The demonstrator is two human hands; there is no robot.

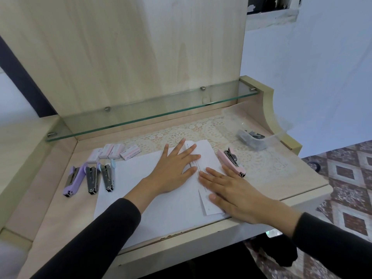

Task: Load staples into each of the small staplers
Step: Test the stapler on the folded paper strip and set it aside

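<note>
Nearest, 2 dark sleeves reach in over the desk (50, 198) edge, and both hands lie palm down on the paper (161, 214). The right hand (231, 190) rests near the paper's right edge, fingers straight and slightly spread, and presses a smaller folded sheet (207, 156) that lies on top. The left hand (173, 172) is flat on the paper's middle, its fingers fanned apart and its fingertips on the sheet's fold. Neither hand holds anything. Loading does not look to be in hand at this moment; it seems the person is smoothing or steadying the paper, perhaps as a work surface. The 4 staplers are all off the paper's sides. Left of it lie the purple stapler (72, 181), grey stapler (93, 180) and blue stapler (108, 176) in a row, metal parts showing. Right of it is the pink stapler (232, 162), just beside the right hand's fingers. Whether any holds staples cannot be told. The next move likely calls for lifting 1 hand to a stapler and the other to the boxes (113, 152), which sit just beyond the paper's far left corner. Farther right of the paper, a clear bag (253, 138) of grey pieces lies on a doily (221, 129). Beyond everything runs a glass shelf (153, 115).
</note>
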